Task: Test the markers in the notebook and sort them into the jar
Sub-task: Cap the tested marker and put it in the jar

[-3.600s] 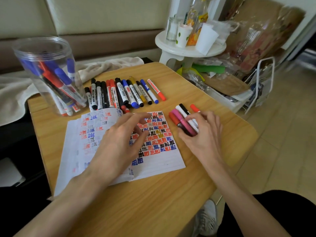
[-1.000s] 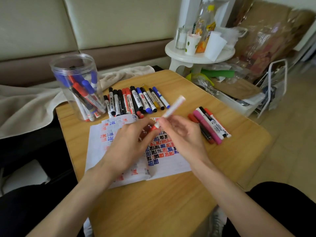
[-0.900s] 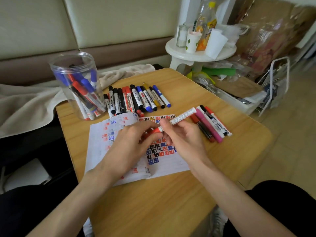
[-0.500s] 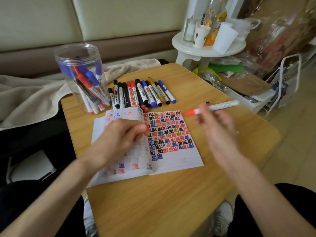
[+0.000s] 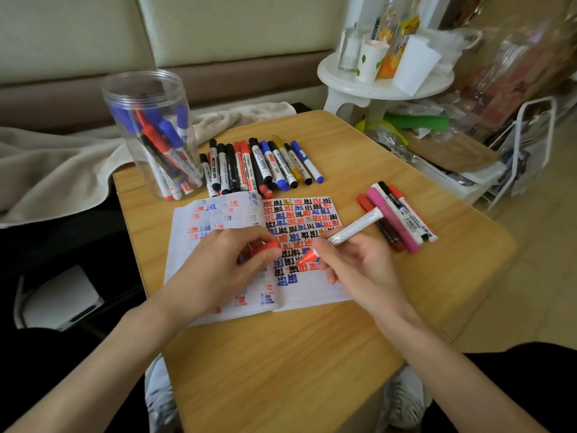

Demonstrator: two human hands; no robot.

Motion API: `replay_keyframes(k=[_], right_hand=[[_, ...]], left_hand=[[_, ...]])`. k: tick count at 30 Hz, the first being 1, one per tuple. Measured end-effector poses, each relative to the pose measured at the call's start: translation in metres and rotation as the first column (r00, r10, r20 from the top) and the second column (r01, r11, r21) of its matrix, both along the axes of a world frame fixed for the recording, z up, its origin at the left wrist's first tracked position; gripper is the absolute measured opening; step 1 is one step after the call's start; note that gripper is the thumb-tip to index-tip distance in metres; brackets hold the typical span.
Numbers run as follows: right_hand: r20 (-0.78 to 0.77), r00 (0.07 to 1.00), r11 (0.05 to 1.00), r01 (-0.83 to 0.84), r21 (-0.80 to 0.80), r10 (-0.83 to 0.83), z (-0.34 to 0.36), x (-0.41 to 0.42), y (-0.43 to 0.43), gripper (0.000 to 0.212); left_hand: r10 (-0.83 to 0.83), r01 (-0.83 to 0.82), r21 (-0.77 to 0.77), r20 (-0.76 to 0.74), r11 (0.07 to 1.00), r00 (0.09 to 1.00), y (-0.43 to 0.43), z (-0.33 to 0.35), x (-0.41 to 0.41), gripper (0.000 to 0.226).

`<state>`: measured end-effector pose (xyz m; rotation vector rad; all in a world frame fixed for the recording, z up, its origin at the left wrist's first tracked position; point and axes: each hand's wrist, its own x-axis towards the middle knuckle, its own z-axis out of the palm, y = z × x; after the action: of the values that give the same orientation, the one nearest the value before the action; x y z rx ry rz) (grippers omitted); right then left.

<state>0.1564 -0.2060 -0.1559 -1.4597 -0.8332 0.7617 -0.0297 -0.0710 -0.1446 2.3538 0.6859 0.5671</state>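
The marker (image 5: pixel 354 228), white-barrelled with a red collar, slanted down to the right page of the open notebook (image 5: pixel 312 293) on the tabletop (image 5: pixel 281 370), pinched between the thumb and fingers of the right hand (image 5: pixel 359 270). The left hand (image 5: pixel 215 273) rested on the left page, pinching the red cap (image 5: pixel 265 247), which its fingers partly hid. Whether the nib touched paper was unclear. Beyond lay a small bunch of markers (image 5: pixel 399 217) and a longer row (image 5: pixel 259 165). The clear jar (image 5: pixel 150 89) held blue, red and black markers, leaning.

Wood table (image 5: pixel 312 364): clear jar (image 5: pixel 150 135) back-left, marker row (image 5: pixel 259 165) beside it, open notebook (image 5: pixel 312 290) ctr, marker bunch (image 5: pixel 398 217) right.
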Motion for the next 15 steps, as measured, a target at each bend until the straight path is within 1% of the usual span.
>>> replay_keyframes(k=[3, 7, 12, 15], right_hand=[[0.065, 0.998, 1.0, 0.02, 0.016, -0.021, -0.0073, -0.006, 0.0015, 0.003], [0.119, 0.989, 0.995, 0.077, 0.056, -0.083, -0.0117, -0.0085, 0.0008, 0.014], [0.13, 0.987, 0.993, 0.086, 0.084, -0.096, -0.012, -0.0079, -0.0004, 0.015], [0.131, 0.987, 0.993, 0.079, 0.09, -0.09, -0.0126, -0.0076, -0.0009, 0.014]], left_hand=[[0.009, -0.009, -0.002, -0.017, 1.0, 1.0, 0.0012, -0.0019, -0.0013, 0.034], [0.004, -0.004, 0.004, -0.025, 1.0, 1.0, 0.0001, -0.003, -0.0022, 0.035], [0.002, -0.002, 0.011, -0.023, 1.0, 1.0, -0.0019, -0.0023, -0.0026, 0.034], [-0.001, 0.001, 0.022, -0.03, 1.0, 1.0, -0.0017, -0.002, -0.002, 0.029]])
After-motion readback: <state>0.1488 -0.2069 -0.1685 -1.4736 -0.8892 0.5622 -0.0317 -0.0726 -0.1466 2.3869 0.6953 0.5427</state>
